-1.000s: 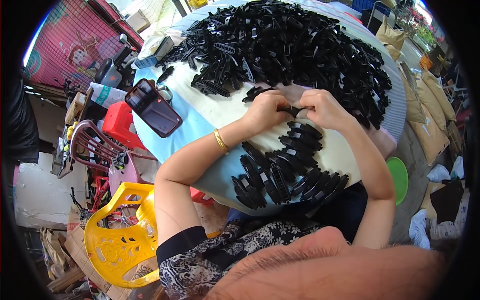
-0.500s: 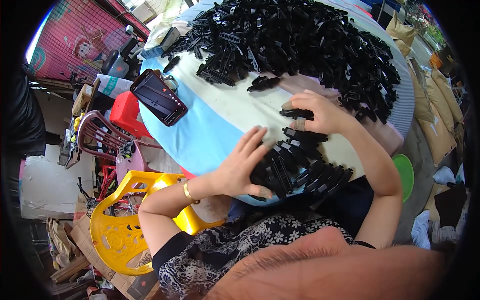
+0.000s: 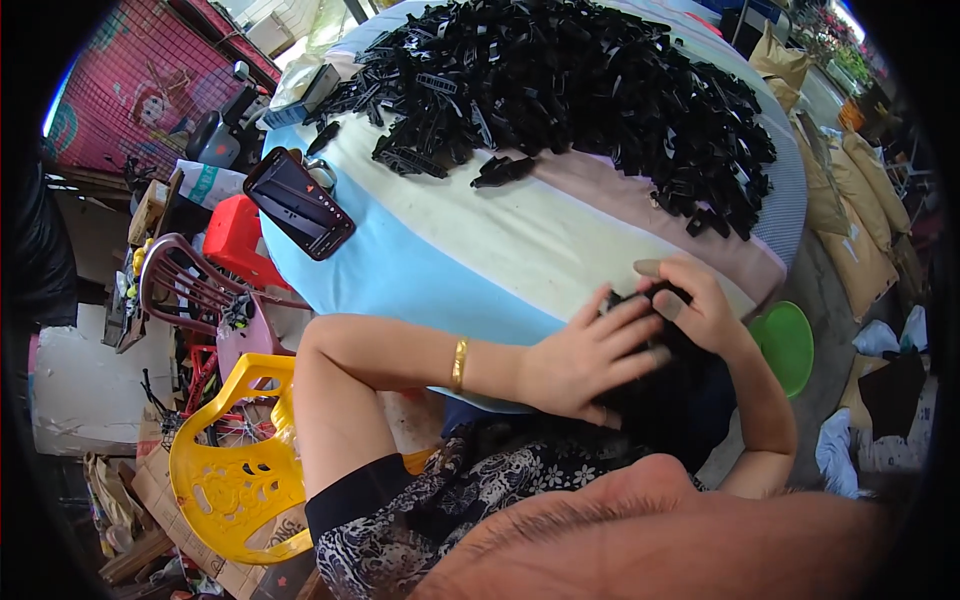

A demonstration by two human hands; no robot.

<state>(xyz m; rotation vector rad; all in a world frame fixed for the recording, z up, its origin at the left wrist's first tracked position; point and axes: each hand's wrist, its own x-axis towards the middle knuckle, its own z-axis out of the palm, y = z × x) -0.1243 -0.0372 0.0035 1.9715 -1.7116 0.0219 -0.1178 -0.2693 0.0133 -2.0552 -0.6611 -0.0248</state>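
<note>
Many slim black plastic pieces lie in a large heap (image 3: 560,80) across the far side of the cloth-covered round table (image 3: 450,230). At the near right edge, my left hand (image 3: 605,360) lies over a bunch of the same pieces, fingers stretched and apart, slightly blurred. My right hand (image 3: 705,310) curves round the far right side of this bunch, with black pieces (image 3: 665,290) between thumb and fingers. Finger covers show on some fingertips. Both hands hide most of the bunch. A few loose pieces (image 3: 503,171) rest just in front of the heap.
A phone (image 3: 300,205) with its screen lit lies at the table's left, near a tissue box (image 3: 300,95). Yellow (image 3: 235,470) and pink (image 3: 185,280) chairs stand to the left. A green basin (image 3: 785,350) and brown sacks (image 3: 850,240) are on the right.
Both hands have moved toward me and right, closing in on each other. The near rows of black pieces have left their place on the cloth and are gathered between the hands.
</note>
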